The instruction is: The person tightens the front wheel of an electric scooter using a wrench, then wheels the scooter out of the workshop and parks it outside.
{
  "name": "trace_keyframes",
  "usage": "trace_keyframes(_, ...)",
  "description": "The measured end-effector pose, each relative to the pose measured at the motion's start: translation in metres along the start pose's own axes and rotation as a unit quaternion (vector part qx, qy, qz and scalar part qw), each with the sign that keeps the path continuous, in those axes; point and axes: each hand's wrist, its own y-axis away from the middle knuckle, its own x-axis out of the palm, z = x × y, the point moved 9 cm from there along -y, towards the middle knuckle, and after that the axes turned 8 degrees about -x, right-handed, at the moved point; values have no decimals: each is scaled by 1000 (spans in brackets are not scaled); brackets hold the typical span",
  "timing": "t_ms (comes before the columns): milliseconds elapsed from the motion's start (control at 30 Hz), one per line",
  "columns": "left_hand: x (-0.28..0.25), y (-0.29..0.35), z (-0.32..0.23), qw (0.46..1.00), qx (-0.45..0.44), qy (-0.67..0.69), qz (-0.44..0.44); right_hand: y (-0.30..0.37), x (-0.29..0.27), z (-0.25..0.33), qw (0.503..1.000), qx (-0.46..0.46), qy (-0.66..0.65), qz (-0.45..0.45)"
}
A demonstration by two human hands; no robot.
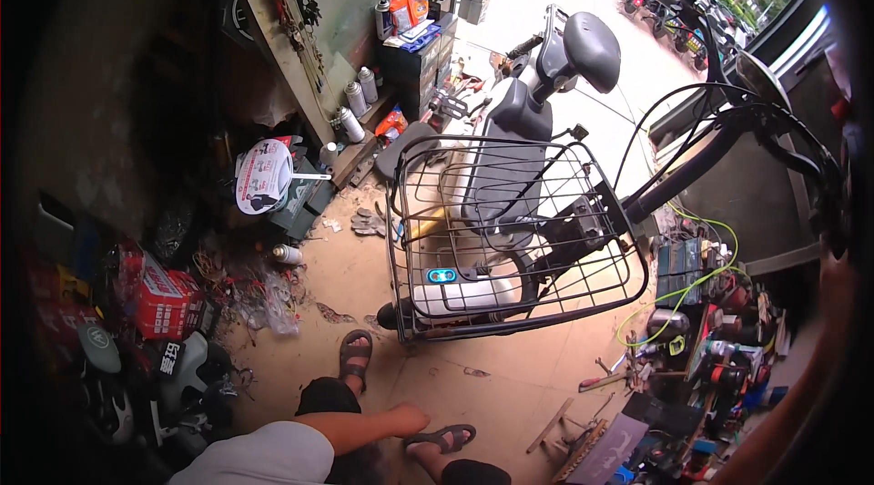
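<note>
In front of me stands an electric scooter, its wire basket (519, 326) nearest to me. A handlebar (790, 119) curves down at the right, with cables looping beside it. My right forearm rises along the right rim to that handlebar's end, where my right hand (834, 259) is closed around the grip, partly lost in shadow. Low in the middle, my left hand (411, 418) hangs over the floor between my sandalled feet, apart from the scooter. Its fingers are turned away and do not show. The dark seat (594, 50) and footboard (510, 180) extend toward the doorway.
Spray cans (353, 101) line a ledge by a drawer cabinet (423, 66). A glove (369, 223) lies beyond the basket. Red boxes (164, 303) and loose parts crowd the left. Tools and a yellow-green cable (678, 303) clutter the right floor. Parked scooters (660, 7) stand outside.
</note>
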Motion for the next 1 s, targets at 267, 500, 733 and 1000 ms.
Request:
trace_keyframes(267,-130,262,-77,921,-141,300,-205,-46,21,-34,956,45,-241,159)
trace_keyframes(500,-277,377,-107,857,-190,367,-308,-40,41,-61,931,14,-261,254)
trace_keyframes(733,-343,370,-144,744,-227,388,-494,-38,31,-73,881,-78,-381,270)
trace_keyframes(1000,-429,321,-315,588,-165,611,-504,-15,74,-73,679,38,-627,380)
